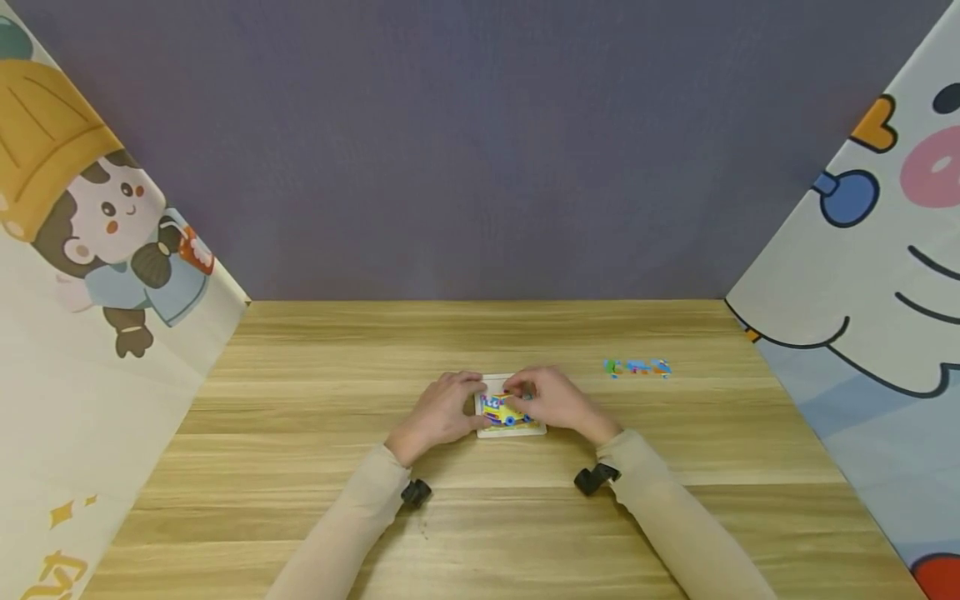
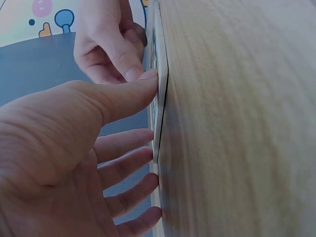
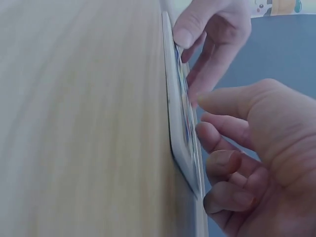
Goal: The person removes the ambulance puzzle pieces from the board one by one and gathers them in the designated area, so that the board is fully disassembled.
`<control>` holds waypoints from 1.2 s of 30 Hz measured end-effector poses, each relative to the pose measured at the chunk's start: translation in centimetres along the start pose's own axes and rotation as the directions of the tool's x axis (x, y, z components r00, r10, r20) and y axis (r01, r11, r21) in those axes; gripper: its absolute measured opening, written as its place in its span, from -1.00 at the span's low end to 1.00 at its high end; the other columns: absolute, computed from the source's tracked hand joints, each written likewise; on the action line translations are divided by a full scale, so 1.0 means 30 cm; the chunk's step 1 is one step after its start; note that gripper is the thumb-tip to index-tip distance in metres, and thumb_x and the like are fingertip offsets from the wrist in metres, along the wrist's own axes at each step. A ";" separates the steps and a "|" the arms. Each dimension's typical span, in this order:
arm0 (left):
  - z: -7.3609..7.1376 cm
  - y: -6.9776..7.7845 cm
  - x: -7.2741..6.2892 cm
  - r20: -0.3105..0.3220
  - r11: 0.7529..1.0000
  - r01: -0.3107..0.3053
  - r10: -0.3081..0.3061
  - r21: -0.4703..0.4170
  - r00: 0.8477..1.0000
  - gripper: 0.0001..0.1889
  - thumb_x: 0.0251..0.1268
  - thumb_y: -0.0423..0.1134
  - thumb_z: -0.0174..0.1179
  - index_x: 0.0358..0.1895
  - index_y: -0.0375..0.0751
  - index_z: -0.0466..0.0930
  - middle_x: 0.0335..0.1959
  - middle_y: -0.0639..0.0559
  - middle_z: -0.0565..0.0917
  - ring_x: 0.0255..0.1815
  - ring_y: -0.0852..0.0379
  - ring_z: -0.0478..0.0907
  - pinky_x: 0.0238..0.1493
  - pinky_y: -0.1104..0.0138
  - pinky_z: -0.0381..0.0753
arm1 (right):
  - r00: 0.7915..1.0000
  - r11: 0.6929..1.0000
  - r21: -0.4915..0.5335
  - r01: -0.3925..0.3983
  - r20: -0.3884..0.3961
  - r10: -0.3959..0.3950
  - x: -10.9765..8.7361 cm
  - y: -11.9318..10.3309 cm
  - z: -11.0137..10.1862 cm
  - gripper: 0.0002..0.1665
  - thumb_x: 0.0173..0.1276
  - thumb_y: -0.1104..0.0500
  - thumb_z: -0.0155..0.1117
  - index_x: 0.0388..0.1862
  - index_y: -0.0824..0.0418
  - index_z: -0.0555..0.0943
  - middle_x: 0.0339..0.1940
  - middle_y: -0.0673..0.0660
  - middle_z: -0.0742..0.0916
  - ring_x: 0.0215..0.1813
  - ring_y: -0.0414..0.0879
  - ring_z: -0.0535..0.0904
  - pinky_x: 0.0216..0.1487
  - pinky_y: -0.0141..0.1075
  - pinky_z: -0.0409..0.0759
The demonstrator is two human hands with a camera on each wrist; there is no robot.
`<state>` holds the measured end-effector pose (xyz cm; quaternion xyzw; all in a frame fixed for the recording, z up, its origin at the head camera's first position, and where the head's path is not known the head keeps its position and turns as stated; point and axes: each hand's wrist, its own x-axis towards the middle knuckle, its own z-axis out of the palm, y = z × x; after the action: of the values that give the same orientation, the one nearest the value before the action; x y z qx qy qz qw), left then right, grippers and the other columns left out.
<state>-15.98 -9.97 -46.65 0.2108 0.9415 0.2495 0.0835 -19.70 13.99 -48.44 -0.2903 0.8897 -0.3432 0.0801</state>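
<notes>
A small flat puzzle board (image 1: 513, 431) with a pale frame lies on the table, showing a yellow vehicle picture (image 1: 495, 410) with blue wheels. Its upper part is bare and pale. My left hand (image 1: 442, 410) rests at the board's left side. In the left wrist view its thumb (image 2: 131, 94) presses on the board's edge, and the other fingers are fairly straight. Over the board's upper right my right hand (image 1: 557, 398) has curled fingers. Its thumb and index fingertip pinch a puzzle piece, of which only a small dark reddish bit (image 1: 507, 391) shows; the rest is hidden.
Several colourful loose puzzle pieces (image 1: 637, 367) lie in a row on the wooden table (image 1: 360, 350), to the right and beyond the board. A grey panel (image 1: 480, 167) stands at the back. Printed cartoon panels flank both sides.
</notes>
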 end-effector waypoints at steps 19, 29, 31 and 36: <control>0.000 0.002 -0.003 -0.003 1.000 -0.003 0.003 0.001 1.000 -0.35 0.35 -0.01 0.49 0.40 -0.28 0.60 0.55 -0.16 0.51 0.58 -0.26 0.38 0.56 -0.24 0.38 | 0.993 0.996 0.008 -0.086 0.086 0.085 0.033 -0.054 0.039 -0.55 0.42 -0.02 0.53 0.18 0.16 0.75 -0.45 -0.10 0.68 -0.50 -0.25 0.46 -0.32 -0.36 0.50; 0.008 -0.006 0.002 0.003 1.000 0.003 -0.003 -0.007 1.000 -0.33 0.37 0.02 0.47 0.42 -0.28 0.59 0.56 -0.15 0.50 0.59 -0.26 0.37 0.59 -0.22 0.36 | 0.986 0.985 0.067 -0.156 0.063 0.152 0.036 -0.068 0.047 -0.63 0.34 0.01 0.61 0.03 0.10 0.73 -0.39 -0.01 0.63 -0.36 -0.16 0.48 -0.26 -0.29 0.48; 0.008 -0.006 0.003 0.001 1.000 0.002 -0.002 -0.009 1.000 -0.33 0.37 0.03 0.48 0.41 -0.27 0.59 0.56 -0.14 0.50 0.59 -0.26 0.36 0.58 -0.23 0.36 | 0.989 0.988 0.054 -0.143 0.042 0.140 0.035 -0.069 0.048 -0.64 0.31 0.02 0.64 0.00 0.08 0.73 -0.31 -0.02 0.67 -0.27 -0.18 0.53 -0.18 -0.26 0.54; 0.006 -0.005 0.003 -0.002 1.000 0.002 -0.002 -0.011 1.000 -0.34 0.35 0.03 0.48 0.41 -0.25 0.60 0.55 -0.14 0.51 0.59 -0.26 0.37 0.58 -0.24 0.36 | 0.996 0.995 0.061 -0.084 0.028 0.083 0.033 -0.066 0.052 -0.64 0.28 0.08 0.65 0.00 0.07 0.72 -0.15 -0.03 0.76 -0.10 -0.18 0.62 -0.01 -0.21 0.64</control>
<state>-16.06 -9.96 -46.89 0.2093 0.9403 0.2549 0.0837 -19.05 11.35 -48.25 -0.2545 0.8889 -0.3632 0.1146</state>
